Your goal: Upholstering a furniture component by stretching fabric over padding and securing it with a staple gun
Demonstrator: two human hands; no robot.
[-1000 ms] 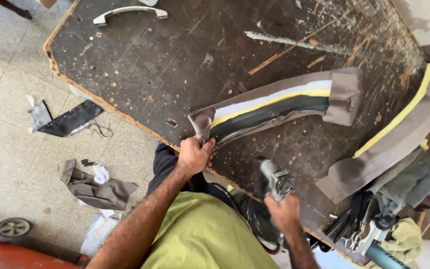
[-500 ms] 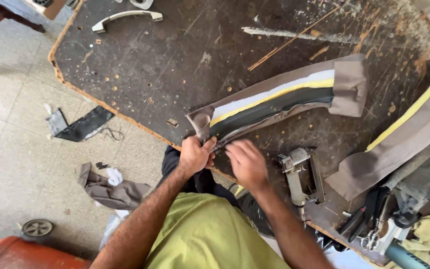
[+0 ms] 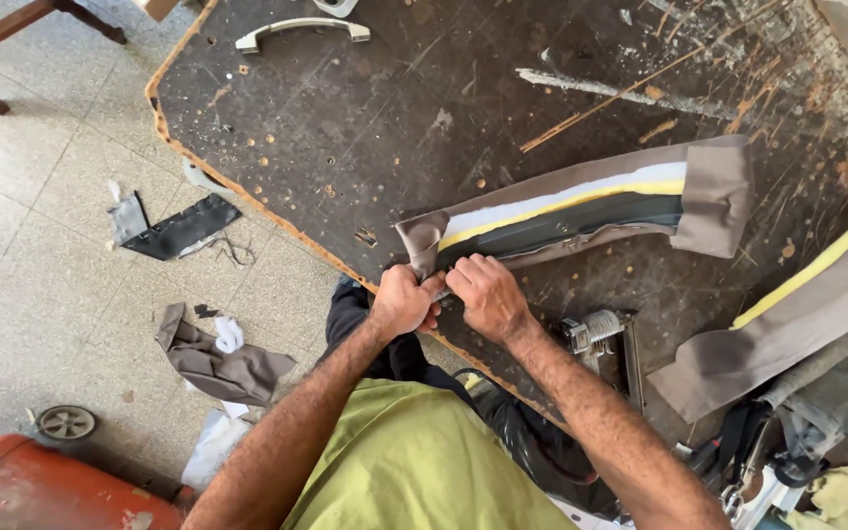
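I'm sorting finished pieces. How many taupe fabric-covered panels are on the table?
2: one padded panel gripped at its near end by both hands, another panel along the table's right edge, partly cut off.

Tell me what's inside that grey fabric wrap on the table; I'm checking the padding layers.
Where the grey fabric lies open, white and yellow foam strips and a dark core show. The left hand and right hand cover the near end; the underside is hidden.
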